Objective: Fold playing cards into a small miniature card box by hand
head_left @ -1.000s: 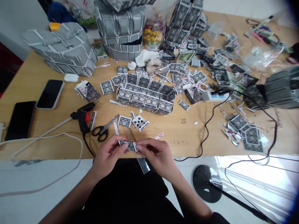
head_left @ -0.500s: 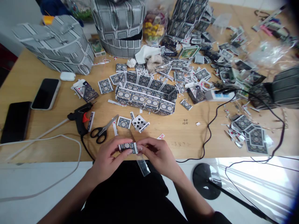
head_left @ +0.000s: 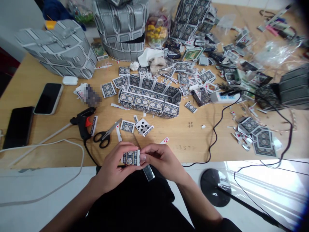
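Observation:
My left hand (head_left: 112,164) grips a folded playing card (head_left: 130,157) with a dark patterned back, thumb below and fingers above. The fingertips of my right hand (head_left: 161,161) pinch the card's right end, which has a white edge. A clear ruler (head_left: 148,173) lies beneath my hands and juts over the table's front edge. Just beyond them are a cut card piece (head_left: 127,126), a spade card (head_left: 144,127) and a red diamond card (head_left: 164,140). Black scissors (head_left: 105,137) rest to the left. A long open box made of cards (head_left: 149,100) stands farther back.
On the left are a hot glue gun (head_left: 84,122) with its cord and two phones (head_left: 48,98) (head_left: 18,127). Grey card-built bags (head_left: 59,51) stand behind. Scraps, a power strip (head_left: 225,97) and a black cable (head_left: 214,132) occupy the right.
The folded card has tilted and opened wider, so more of its patterned back shows. Both hands keep their hold, with the left fingers spread a little farther apart.

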`<action>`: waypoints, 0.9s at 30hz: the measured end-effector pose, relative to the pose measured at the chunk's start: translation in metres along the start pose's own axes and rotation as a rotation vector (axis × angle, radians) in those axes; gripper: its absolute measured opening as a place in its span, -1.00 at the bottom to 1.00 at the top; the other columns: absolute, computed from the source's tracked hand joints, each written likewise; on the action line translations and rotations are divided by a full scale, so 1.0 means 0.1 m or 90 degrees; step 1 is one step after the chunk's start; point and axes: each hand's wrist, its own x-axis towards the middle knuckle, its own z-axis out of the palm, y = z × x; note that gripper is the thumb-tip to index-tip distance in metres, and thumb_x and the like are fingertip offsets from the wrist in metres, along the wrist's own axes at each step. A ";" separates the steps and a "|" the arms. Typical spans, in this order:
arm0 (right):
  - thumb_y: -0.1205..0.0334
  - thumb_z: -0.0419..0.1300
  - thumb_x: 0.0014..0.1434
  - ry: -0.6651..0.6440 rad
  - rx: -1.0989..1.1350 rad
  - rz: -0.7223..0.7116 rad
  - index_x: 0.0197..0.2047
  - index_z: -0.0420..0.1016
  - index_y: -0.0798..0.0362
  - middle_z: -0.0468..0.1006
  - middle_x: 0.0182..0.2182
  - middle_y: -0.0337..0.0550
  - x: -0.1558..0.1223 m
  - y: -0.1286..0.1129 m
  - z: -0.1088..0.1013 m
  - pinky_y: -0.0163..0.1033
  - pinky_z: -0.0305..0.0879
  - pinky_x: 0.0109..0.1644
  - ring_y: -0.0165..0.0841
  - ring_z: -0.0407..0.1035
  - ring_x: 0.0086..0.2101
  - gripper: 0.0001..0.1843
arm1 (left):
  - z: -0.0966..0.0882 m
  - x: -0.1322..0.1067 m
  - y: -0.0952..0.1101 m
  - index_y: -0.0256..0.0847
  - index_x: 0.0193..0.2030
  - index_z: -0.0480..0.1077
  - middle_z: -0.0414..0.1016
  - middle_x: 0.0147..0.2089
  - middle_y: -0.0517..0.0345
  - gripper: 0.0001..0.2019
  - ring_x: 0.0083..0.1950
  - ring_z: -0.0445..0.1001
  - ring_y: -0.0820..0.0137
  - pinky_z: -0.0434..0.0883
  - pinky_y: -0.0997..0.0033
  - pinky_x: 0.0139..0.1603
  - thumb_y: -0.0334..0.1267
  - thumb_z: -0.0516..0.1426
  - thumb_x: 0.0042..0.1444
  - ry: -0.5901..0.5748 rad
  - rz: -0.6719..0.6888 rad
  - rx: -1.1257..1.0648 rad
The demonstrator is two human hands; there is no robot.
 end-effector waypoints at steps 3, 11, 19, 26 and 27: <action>0.03 0.63 0.10 -0.001 -0.008 0.013 -0.21 0.78 0.06 0.73 -0.38 -0.20 0.00 0.00 -0.01 -0.32 0.63 -0.16 -0.41 0.63 -0.38 -0.69 | 0.01 -0.02 -0.01 -0.02 0.22 0.44 0.54 0.09 0.05 -0.58 0.04 0.65 0.26 0.62 0.31 0.04 -0.18 0.40 0.29 0.001 -0.025 -0.020; 0.02 0.62 0.11 0.004 -0.053 0.015 -0.23 0.79 0.05 0.70 -0.40 -0.22 -0.01 0.01 -0.01 -0.35 0.58 -0.21 -0.44 0.58 -0.40 -0.70 | 0.00 -0.01 0.00 -0.04 0.20 0.46 0.58 0.09 0.04 -0.63 0.04 0.67 0.25 0.63 0.27 0.08 -0.21 0.38 0.31 0.014 0.006 0.004; 0.06 0.54 0.20 0.029 -0.167 -0.001 -0.24 0.72 0.07 0.66 -0.40 -0.21 -0.02 -0.01 -0.01 -0.28 0.47 -0.25 -0.38 0.52 -0.39 -0.75 | 0.03 0.00 0.02 -0.10 0.13 0.43 0.60 0.07 0.04 -0.67 0.03 0.70 0.28 0.64 0.31 0.07 -0.27 0.39 0.30 0.032 0.025 0.038; 0.20 0.37 0.30 0.046 -0.292 -0.061 -0.24 0.66 0.06 0.67 -0.37 -0.18 -0.03 -0.01 0.03 -0.24 0.41 -0.22 -0.35 0.50 -0.36 -0.88 | 0.04 0.01 0.05 -0.12 0.13 0.42 0.61 0.04 0.03 -0.72 0.02 0.70 0.29 0.64 0.34 0.07 -0.30 0.33 0.36 0.025 0.061 0.087; 0.21 0.35 0.31 0.048 -0.302 -0.068 -0.24 0.66 0.06 0.67 -0.37 -0.18 -0.04 -0.01 0.04 -0.25 0.41 -0.22 -0.35 0.49 -0.36 -0.89 | 0.04 0.01 0.04 -0.12 0.14 0.42 0.61 0.04 0.03 -0.72 0.03 0.70 0.29 0.64 0.35 0.08 -0.31 0.33 0.36 0.020 0.060 0.087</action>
